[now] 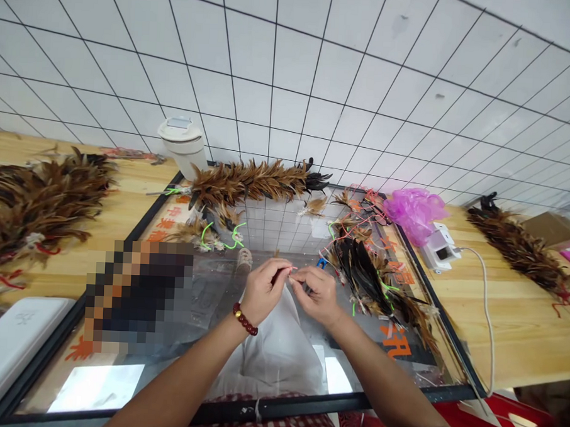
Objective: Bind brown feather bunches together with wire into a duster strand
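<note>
My left hand, with a dark red bead bracelet at the wrist, pinches one end of a thin red string. My right hand pinches the same string from the other side, fingertips nearly touching. Both hands hover over a glass-topped board and a white plastic bag. A pile of dark feathers with green ties lies just right of my right hand. A long brown feather duster lies at the far side of the board.
A heap of brown feathers sits at left on the wooden table. A white cup stands by the tiled wall. At right are a pink bag, a white device with cable and another duster. A white box lies at lower left.
</note>
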`<state>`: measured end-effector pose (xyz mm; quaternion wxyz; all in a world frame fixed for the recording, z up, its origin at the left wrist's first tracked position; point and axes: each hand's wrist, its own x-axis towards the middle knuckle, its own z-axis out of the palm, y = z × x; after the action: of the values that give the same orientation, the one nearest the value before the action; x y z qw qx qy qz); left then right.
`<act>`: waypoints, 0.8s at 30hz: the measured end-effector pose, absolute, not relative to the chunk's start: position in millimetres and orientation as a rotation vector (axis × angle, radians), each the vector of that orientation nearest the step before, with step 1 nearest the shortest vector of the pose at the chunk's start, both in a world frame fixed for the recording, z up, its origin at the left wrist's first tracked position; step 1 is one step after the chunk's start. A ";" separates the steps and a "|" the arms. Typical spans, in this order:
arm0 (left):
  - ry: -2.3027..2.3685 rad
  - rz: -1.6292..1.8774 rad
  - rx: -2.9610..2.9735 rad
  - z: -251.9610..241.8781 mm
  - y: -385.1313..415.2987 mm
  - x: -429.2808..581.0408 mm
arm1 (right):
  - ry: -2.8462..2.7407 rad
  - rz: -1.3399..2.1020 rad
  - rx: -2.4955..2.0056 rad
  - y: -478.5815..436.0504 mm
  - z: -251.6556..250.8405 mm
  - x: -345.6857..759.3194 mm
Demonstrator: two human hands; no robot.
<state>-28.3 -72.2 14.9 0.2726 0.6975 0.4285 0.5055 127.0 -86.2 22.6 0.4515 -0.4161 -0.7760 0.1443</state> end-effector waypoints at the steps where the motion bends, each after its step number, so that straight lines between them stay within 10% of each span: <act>1: 1.158 1.335 1.871 14.0 -72.2 -28.5 | -1.916 0.388 -1.007 -86.7 23.3 126.9; 24: 1.048 1.350 1.898 23.2 -71.3 -30.9 | -1.377 0.961 -1.101 -74.9 10.9 128.6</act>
<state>-30.9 -71.3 23.2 0.2895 0.7112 0.3929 0.5060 128.6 -74.9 10.9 0.5369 -0.4627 -0.5787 0.4035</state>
